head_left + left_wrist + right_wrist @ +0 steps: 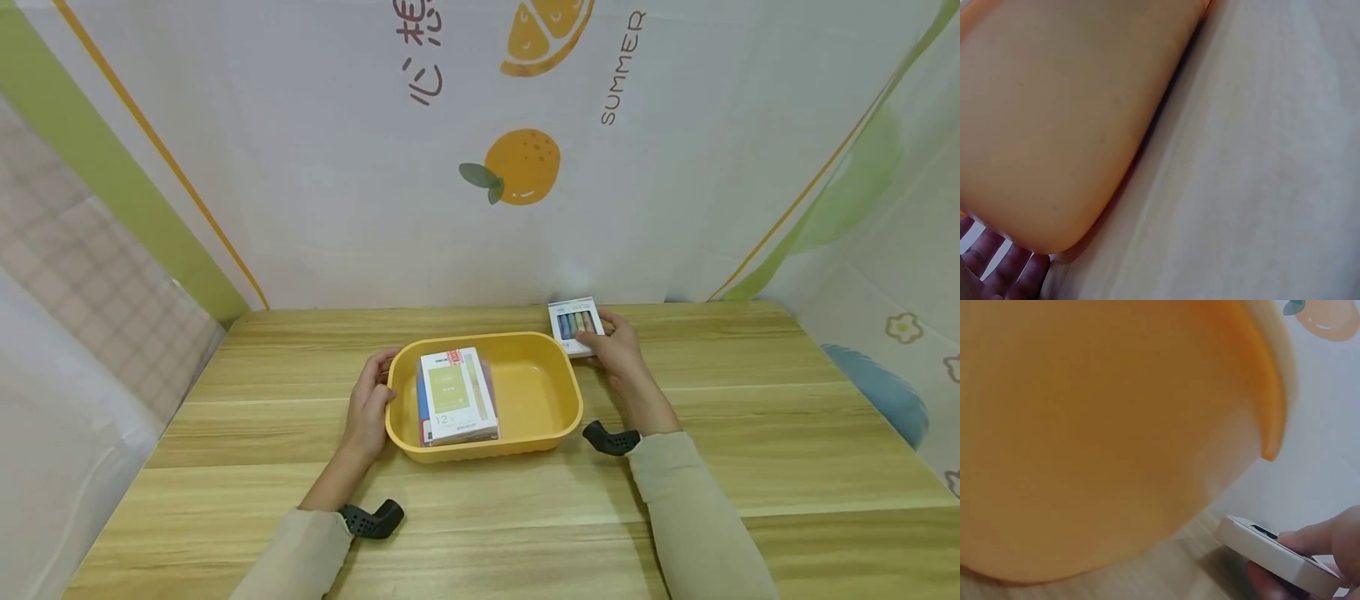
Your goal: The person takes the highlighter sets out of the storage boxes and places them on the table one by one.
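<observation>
Closest in, two light sleeves (pixel 697 508) get poked into the shot, each with a black strap piece (pixel 375 520) worn at the wrist, and the wood-grain table (pixel 487 533) is seen under them.

Next up, the yellow tray (pixel 532 404): its left end is gripped by the left hand (pixel 367 407), thumb hooked over the rim and fingers wrapped round the outside. In the left wrist view those fingertips can be made out pretty much tucked against the tray's wall, low in the corner.

Inside the tray, the left half is taken up by a white box (pixel 450 390) with a green panel and a "12" printed on it, laid face up over something blue (pixel 422 408) that's mostly hidden. The right half is left bare.

A bit farther off, a small white box (pixel 570 325) with coloured sticks showing through its window is pinched in the right hand (pixel 621 354). It's held by its right side, thumb on the windowed face, fingers underneath, so most of it juts out left of the grip, just beside the tray's far right corner. In the right wrist view it's tilted, with a shadow cast below.

At the back, a white cloth (pixel 360 183) is hung, printed with an orange (pixel 525 167).
</observation>
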### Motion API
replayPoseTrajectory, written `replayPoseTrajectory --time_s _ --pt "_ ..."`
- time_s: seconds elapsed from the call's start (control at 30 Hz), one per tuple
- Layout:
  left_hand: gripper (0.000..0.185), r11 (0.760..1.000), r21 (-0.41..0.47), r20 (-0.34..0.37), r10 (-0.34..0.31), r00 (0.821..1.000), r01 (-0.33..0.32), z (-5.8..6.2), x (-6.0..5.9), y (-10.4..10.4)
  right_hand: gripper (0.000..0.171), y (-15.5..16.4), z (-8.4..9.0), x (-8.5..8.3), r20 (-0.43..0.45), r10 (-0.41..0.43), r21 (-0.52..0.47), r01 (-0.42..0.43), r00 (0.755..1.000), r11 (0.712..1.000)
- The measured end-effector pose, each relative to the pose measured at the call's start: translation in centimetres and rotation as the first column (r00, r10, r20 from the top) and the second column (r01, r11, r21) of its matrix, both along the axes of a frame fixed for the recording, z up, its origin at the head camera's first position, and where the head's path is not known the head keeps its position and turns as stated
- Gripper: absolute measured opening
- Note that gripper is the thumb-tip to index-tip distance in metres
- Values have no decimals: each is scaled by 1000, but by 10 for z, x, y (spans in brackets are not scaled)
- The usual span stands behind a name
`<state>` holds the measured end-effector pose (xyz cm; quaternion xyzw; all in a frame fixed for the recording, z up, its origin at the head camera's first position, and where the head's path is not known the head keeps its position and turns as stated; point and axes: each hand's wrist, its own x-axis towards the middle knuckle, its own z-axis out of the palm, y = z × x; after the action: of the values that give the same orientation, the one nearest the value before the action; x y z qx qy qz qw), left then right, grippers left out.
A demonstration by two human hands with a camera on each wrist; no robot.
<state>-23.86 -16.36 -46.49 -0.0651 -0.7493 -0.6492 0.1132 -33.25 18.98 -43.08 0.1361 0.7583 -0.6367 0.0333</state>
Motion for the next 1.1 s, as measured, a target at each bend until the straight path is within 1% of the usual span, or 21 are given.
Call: replayPoseTrajectory --time_s 0.13,0.37,0.53,0.8,1.1 --pt "61 1000 2 1 -5 1000 5 -1 0 0 73 -1 -1 0 4 1 -10 -1 1000 1000" --pt "61 1000 9 0 0 1000 0 -2 -1 0 75 -3 -4 1 11 8 4 -8 1000 1000" --pt "61 1000 18 2 2 1000 -2 -2 -2 -1 76 -4 -6 1 -12 4 43 -3 1000 999" --pt "61 1000 18 1 6 1000 -6 -1 -2 1 76 -5 -8 2 -69 29 163 -17 997 986" --pt "60 1000 6 -6 9 1000 -9 0 -1 1 74 -7 -6 3 -74 31 208 -15 997 978"
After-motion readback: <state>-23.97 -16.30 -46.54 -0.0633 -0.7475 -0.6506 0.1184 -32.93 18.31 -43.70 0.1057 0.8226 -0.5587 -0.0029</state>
